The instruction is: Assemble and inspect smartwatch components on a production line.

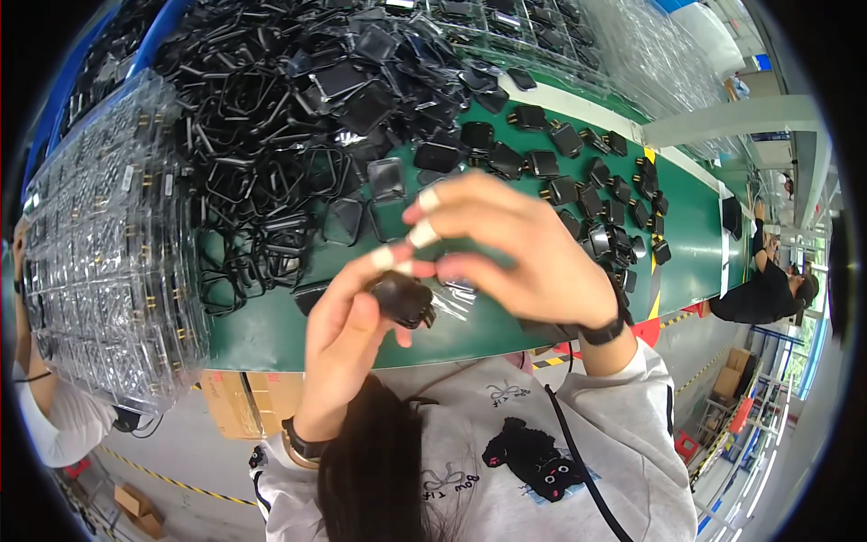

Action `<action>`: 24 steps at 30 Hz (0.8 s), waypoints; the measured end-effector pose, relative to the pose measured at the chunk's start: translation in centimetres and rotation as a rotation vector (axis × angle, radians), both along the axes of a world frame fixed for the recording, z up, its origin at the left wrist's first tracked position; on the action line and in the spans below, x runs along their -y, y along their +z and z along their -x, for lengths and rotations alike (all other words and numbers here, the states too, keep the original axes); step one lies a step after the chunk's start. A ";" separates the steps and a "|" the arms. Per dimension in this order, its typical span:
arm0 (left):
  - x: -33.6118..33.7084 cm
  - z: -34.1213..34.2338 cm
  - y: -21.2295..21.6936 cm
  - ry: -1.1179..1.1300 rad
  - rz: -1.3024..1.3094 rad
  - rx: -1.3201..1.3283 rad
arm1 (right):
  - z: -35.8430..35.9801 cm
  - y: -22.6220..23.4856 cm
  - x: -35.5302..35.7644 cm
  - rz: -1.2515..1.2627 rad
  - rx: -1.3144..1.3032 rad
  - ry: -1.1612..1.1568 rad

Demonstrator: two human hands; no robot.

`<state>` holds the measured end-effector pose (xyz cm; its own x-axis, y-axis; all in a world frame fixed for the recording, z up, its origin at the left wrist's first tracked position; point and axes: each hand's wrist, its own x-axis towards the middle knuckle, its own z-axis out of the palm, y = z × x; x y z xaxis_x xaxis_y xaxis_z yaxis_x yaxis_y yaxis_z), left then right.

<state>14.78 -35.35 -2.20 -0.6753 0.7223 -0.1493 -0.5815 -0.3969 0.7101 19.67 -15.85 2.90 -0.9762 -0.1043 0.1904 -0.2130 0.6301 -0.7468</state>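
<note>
My left hand (336, 336) is closed around a small black plug adapter (400, 298), its metal pins pointing toward my right. Just above it hovers my right hand (535, 246), slightly blurred, with fingers stretched toward the left fingertips and the thumb apart from them. White covers wrap some fingertips on both hands. Beside the adapter a crinkled clear film (453, 303) catches the light; whether a finger touches it I cannot tell. Similar black adapters (562, 191) lie scattered on the green tabletop (691, 257) beyond my right hand.
A large heap of black frames and covers (262, 99) fills the far left and middle. Stacked clear plastic trays (108, 244) stand at left, more trays (632, 54) at the far right. A white post (731, 122) juts over the right side. Other people work at both sides.
</note>
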 end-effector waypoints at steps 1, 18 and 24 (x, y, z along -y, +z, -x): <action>1.2 0.5 -0.1 -0.042 0.022 -0.038 | 1.2 -0.7 -0.4 -0.141 0.002 0.017; 3.4 -0.3 -1.0 0.046 0.033 -0.110 | 2.1 -0.9 5.2 -0.238 -0.203 0.097; 3.8 -0.1 -1.7 -0.020 0.065 -0.016 | 1.0 -2.8 5.8 0.268 -0.020 -0.050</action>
<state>14.84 -39.15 -3.90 -0.6636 0.7246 -0.1858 -0.5774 -0.3382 0.7431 18.65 -21.60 0.14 -0.9747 0.0006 0.2235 -0.2025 0.4210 -0.8842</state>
